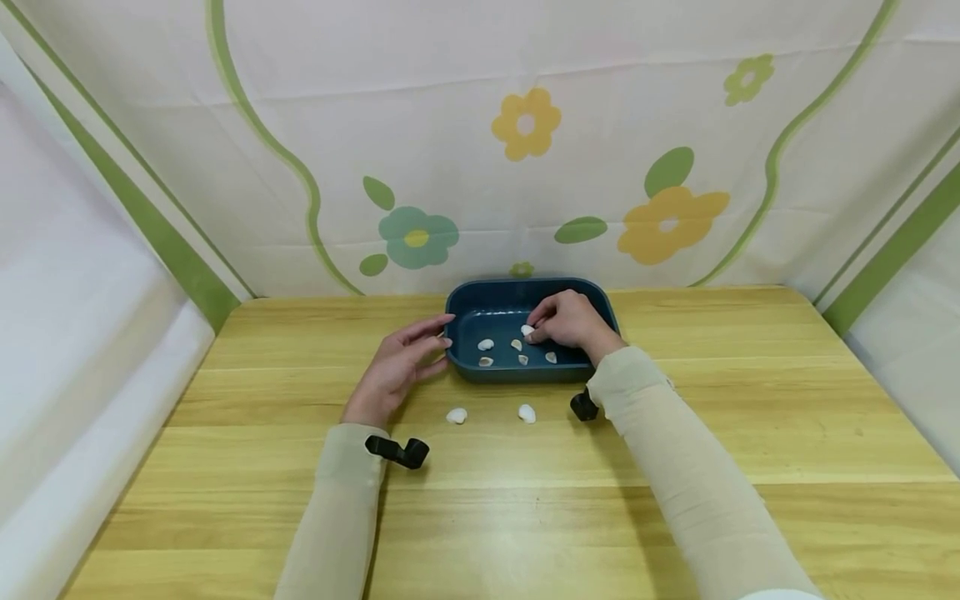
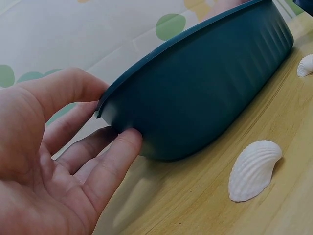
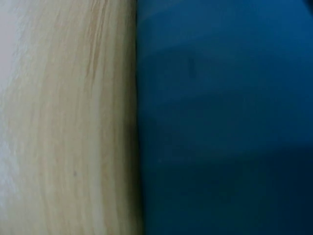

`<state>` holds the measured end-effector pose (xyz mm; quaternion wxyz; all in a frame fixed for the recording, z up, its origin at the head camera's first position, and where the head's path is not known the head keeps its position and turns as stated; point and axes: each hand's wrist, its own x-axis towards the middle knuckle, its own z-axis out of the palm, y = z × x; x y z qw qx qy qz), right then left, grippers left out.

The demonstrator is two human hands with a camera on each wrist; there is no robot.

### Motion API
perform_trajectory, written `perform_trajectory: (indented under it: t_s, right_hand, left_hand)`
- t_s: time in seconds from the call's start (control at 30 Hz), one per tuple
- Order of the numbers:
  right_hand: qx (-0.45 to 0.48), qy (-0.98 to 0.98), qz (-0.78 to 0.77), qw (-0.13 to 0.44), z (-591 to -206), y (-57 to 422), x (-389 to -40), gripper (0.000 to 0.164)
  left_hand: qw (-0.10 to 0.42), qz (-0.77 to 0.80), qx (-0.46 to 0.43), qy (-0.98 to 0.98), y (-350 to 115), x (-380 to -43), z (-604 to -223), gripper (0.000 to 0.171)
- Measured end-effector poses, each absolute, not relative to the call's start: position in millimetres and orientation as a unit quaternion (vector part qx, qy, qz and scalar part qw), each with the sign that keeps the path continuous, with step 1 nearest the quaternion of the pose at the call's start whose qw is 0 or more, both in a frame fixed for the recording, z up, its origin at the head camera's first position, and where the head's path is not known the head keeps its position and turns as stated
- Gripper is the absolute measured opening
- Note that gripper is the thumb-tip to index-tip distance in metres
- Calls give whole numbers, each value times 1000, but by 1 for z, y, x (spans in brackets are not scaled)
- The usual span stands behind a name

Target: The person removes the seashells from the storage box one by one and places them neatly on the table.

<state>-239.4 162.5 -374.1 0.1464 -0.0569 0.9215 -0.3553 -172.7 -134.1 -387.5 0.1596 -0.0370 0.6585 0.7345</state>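
Inside a dark blue tray (image 1: 525, 375), my right hand (image 1: 572, 321) pinches a small white seashell (image 1: 528, 330) between thumb and fingertips. My left hand (image 1: 393, 367) holds the tray's left end. In the left wrist view its upper fingertip meets the rim, and a lower finger (image 2: 128, 139) presses the outer wall. Several shells lie on the tray floor, among them a white shell (image 1: 486, 344) and a brownish shell (image 1: 551, 357). Two white shells rest on the table in front: a ribbed shell (image 2: 255, 170) at left and another shell (image 1: 527, 413) at right.
The tray stands on a wooden table (image 1: 510, 517) near its back edge, close to a flower-printed cloth (image 1: 450, 100). In the right wrist view, the tray's outer wall (image 3: 225, 117) fills the right side, with the hand out of sight. Black wrist cameras sit on both sleeves.
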Motion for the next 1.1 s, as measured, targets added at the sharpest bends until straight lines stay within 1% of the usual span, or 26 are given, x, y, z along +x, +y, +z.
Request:
perform_trajectory:
  t_s: [0.7, 0.9, 1.1]
  right_hand:
    - [-58, 921, -357, 145, -373, 162, -238, 20]
    - [-72, 922, -352, 146, -371, 162, -237, 22]
    - [-86, 919, -355, 148, -368, 161, -237, 20]
  left_hand:
    - [156, 737, -36, 657, -134, -173, -389, 48]
    - [157, 736, -38, 658, -133, -171, -386, 49]
    - [157, 734, -37, 659, -133, -170, -385, 49]
